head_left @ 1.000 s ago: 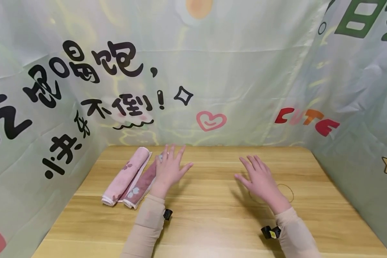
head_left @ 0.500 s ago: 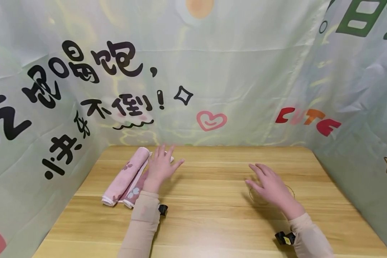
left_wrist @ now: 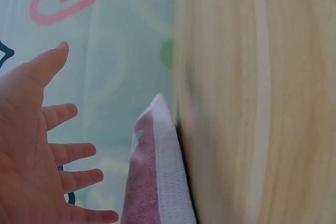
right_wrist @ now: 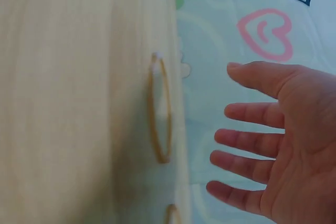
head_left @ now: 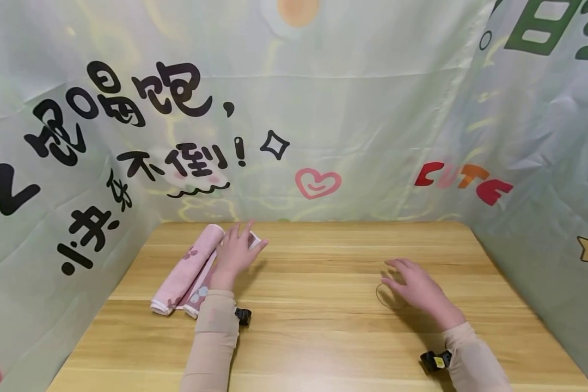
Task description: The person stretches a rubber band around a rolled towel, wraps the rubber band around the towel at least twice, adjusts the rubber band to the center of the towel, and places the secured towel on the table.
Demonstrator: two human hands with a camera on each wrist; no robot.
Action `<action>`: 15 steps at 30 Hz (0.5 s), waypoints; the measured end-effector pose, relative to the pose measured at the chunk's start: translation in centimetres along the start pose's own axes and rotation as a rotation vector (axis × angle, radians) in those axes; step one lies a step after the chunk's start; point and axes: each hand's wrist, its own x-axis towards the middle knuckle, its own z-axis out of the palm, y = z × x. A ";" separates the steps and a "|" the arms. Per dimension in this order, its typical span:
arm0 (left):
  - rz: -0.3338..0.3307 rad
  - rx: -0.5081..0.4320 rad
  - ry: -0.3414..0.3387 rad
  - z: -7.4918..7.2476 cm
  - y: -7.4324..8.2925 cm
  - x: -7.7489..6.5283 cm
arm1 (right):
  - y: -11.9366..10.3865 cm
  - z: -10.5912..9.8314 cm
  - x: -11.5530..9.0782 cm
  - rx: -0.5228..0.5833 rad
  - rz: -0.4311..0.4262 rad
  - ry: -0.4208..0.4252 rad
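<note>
On the left half of the table lies a pink towel (head_left: 188, 270), its left side rolled up. Beside the roll is a darker mauve part (head_left: 199, 294) with pale blue flowers. Above that part is my left hand (head_left: 232, 258), fingers spread and holding nothing. The left wrist view shows this hand apart from the towel's white-edged corner (left_wrist: 169, 166). My right hand (head_left: 421, 292) hovers over the right half with relaxed fingers and nothing in it. Beneath it lies a thin tan loop like a rubber band (right_wrist: 152, 114). Part of a second loop (right_wrist: 171, 214) shows at the right wrist view's bottom edge.
The wooden table (head_left: 313, 326) is bounded at the back and sides by a pale green printed cloth (head_left: 362, 120). A small black camera sits at the left wrist (head_left: 243, 317) and another at the right wrist (head_left: 436, 361).
My left hand has shifted left over the towel. My right hand has moved right and nearer to me, its fingers drawn closer together. The towel stays in place.
</note>
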 end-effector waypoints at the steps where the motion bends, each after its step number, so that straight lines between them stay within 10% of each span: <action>1: 0.000 -0.006 -0.005 0.0 -0.1 0.0 | 0.2 0.2 0.0 0.030 0.011 -0.005; 15: -0.068 -0.052 -0.073 0.3 -0.9 -0.2 | 2.5 1.5 -0.7 0.329 0.186 0.059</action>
